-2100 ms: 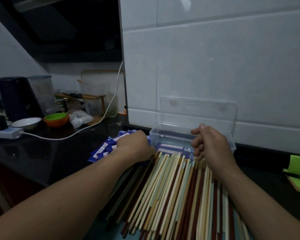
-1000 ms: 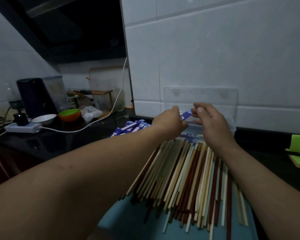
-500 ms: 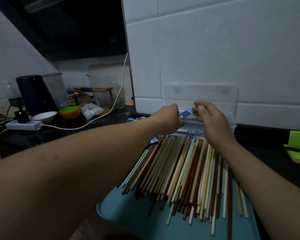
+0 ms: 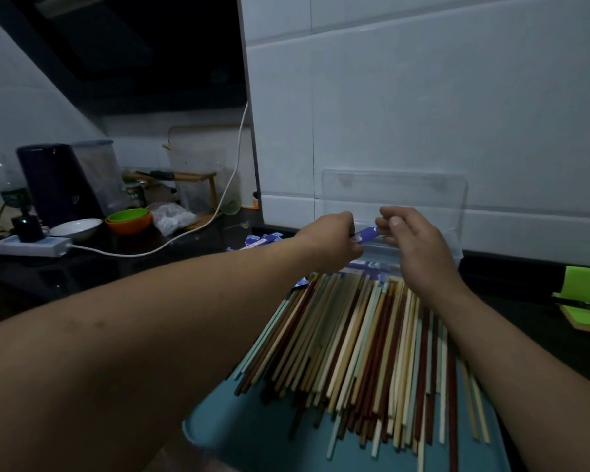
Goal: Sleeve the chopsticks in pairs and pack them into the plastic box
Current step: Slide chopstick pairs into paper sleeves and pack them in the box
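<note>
Both arms outstretched over loose chopsticks (image 4: 365, 345) piled on teal tray (image 4: 252, 434). Left hand (image 4: 331, 240) and right hand (image 4: 416, 243) pinch opposite ends of blue paper sleeve (image 4: 367, 234), held above clear plastic box (image 4: 423, 206) by tiled wall. Sleeve print unreadable.

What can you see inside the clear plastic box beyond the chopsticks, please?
Blue printed sleeves lie in the plastic box; whether they are filled cannot be told. The left hand and right hand, pinching another sleeve, cover much of the rest.
</note>
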Demonstrator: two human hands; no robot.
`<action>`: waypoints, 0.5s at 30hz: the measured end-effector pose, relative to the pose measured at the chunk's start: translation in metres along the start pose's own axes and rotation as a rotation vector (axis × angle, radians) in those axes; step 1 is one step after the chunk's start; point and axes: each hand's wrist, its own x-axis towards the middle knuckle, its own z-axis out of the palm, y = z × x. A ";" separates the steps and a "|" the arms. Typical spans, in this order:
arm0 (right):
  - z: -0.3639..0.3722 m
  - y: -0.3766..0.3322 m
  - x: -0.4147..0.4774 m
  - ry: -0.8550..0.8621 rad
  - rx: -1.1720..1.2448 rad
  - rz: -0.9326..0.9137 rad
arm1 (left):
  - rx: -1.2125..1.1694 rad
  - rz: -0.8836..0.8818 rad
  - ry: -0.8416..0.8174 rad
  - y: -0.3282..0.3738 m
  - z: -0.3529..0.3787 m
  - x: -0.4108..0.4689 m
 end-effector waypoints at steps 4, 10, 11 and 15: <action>0.002 0.000 0.001 -0.027 -0.046 -0.033 | -0.017 0.012 0.050 0.000 0.009 -0.001; -0.001 0.003 0.000 -0.031 -0.277 -0.168 | -0.099 0.061 0.208 -0.002 0.027 -0.017; -0.001 0.002 0.000 -0.020 -0.285 -0.178 | -0.099 0.076 0.225 -0.003 0.027 -0.018; 0.001 -0.003 -0.001 -0.002 -0.283 -0.211 | -0.081 0.077 0.237 -0.007 0.021 -0.019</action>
